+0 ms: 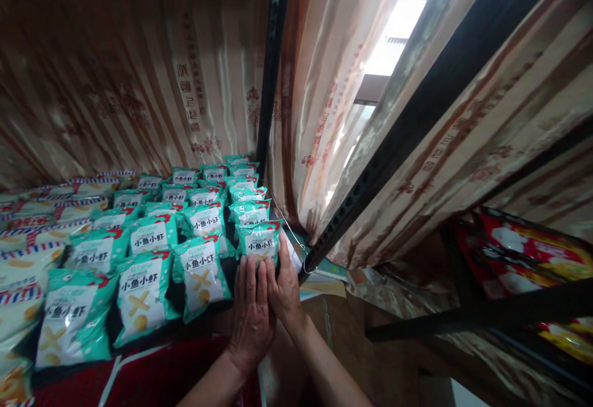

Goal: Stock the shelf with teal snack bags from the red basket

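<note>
A teal and white snack bag (262, 243) stands at the front of the rightmost row, with both my hands against it. The fingers of my left hand (252, 308) are stretched out, lying flat along the lower front of the bag. My right hand (285, 286) has its thumb on the front and its fingers up the right side, holding that edge. My hands touch each other at the bag's bottom. Just left is another teal bag (201, 274), tilted slightly, and beside it one more matching bag (143, 296). More of the same bags form rows behind.
Cream bags with striped tops (28, 271) fill the shelf's left side. A black upright post (343, 209) slants close by my right hand, and another post (273, 67) rises behind the rows. Patterned curtains (222, 73) hang behind. Red and yellow packs (523, 246) lie on the right.
</note>
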`<state>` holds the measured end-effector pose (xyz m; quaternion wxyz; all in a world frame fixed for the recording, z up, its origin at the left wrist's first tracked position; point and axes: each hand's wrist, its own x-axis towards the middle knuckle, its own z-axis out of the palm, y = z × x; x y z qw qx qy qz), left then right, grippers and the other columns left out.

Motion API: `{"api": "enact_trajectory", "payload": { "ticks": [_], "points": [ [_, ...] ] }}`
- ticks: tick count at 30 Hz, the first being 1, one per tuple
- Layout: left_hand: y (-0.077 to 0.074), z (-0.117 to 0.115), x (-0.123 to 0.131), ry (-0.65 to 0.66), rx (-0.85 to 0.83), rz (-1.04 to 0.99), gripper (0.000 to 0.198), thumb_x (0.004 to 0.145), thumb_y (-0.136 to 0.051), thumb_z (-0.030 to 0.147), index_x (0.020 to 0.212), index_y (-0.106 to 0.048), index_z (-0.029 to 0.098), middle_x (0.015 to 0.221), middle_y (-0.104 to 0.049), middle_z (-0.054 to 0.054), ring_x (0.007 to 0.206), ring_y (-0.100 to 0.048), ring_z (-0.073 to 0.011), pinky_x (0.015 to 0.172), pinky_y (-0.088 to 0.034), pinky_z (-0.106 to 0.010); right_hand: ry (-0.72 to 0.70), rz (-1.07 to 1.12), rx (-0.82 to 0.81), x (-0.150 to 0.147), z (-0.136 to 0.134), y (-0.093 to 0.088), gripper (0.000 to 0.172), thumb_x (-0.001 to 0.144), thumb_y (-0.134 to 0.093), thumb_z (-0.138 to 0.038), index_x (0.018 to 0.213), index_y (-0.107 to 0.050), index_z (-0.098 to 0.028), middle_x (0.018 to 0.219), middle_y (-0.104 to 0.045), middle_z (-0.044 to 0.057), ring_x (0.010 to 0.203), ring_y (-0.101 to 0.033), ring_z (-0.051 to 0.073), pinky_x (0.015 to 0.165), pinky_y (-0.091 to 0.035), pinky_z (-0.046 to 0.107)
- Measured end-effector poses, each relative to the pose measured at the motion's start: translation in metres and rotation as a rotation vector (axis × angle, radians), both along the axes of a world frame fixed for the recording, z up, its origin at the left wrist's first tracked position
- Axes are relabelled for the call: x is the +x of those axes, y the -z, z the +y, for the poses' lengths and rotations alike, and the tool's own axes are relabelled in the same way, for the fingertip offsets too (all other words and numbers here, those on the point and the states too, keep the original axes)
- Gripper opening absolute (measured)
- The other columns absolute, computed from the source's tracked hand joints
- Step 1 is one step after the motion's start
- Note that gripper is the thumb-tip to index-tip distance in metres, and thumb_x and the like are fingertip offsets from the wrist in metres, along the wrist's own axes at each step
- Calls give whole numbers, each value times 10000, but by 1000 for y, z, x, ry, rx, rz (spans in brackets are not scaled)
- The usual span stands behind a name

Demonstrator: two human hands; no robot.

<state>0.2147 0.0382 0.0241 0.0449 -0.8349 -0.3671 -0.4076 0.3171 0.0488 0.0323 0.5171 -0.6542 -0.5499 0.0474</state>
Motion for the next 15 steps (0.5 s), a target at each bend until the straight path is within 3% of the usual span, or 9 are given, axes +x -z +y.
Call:
{"api": "enact_trajectory", "payload": {
  "ticks": [15],
  "points": [
    [3,-5,-5,-6,28,43,723,828,-394,65,1486,-96,95,1566,-66,-178,1413,-176,-351,1065,-360,-511,9,-68,65,1,-4,7,581,946,-383,-297,1479,-179,-194,1469,-372,146,1346,-382,260,1067,-394,495]
  ]
}}
